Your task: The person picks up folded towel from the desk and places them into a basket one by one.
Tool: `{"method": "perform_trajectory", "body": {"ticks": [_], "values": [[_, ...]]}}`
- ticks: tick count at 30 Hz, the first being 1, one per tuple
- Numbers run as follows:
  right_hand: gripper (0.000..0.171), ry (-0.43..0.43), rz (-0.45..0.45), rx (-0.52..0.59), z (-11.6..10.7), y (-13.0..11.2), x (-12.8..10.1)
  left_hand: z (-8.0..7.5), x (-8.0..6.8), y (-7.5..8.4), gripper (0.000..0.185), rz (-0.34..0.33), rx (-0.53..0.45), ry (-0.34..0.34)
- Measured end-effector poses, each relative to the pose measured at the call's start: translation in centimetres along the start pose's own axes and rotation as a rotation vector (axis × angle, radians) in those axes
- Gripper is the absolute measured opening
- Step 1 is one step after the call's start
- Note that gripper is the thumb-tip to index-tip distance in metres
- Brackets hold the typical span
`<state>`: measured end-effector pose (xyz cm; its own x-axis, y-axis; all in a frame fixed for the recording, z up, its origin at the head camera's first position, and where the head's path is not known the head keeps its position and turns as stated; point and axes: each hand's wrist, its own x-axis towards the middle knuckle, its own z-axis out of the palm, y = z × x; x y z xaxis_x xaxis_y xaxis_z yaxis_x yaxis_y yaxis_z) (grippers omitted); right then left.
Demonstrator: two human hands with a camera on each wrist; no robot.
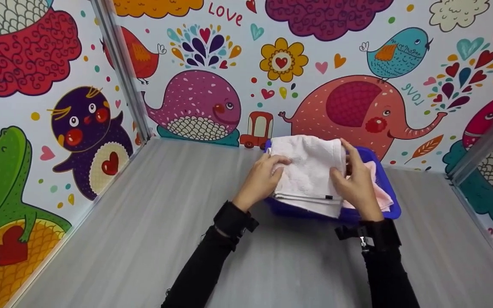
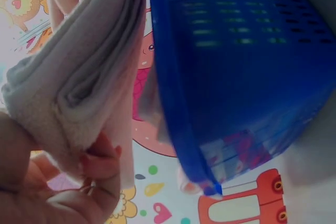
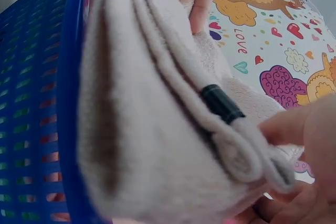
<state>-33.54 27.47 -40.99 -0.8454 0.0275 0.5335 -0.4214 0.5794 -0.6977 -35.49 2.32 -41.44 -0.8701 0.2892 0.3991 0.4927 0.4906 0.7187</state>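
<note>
The left hand grips the left edge of a folded white towel, fingers curled over the top and thumb tucked under the layers. The left wrist view shows that thumb pressing up into the stacked folds, which likely keeps them from sliding apart. The towel itself sits over the blue basket, covering most of its opening, with the near folded edge hanging just past the basket's front rim. A small black tag shows on that near edge. The right hand pinches the towel's right side, fingers on top and thumb beneath; the right wrist view shows the fingertips closing on the rolled corner just beside the tag. With a grip on each side the towel stays flat and level above the basket. To the right of the towel, inside the basket, a pink cloth lies partly hidden. The basket stands on the grey table, close to the back wall.
</note>
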Motion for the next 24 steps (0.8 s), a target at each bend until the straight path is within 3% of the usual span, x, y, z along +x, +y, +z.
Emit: {"method": "perform_trajectory", "body": {"ticks": [12,24], "values": [[0.073,-0.004,-0.010,0.007,-0.4,0.2,-0.2,0.6,0.1,-0.1,0.027,0.029,-0.040,-0.008],[0.074,0.009,0.036,-0.048,-3.1,1.2,-0.2,2.8,0.6,1.6,0.028,0.021,-0.019,-0.051]]}}
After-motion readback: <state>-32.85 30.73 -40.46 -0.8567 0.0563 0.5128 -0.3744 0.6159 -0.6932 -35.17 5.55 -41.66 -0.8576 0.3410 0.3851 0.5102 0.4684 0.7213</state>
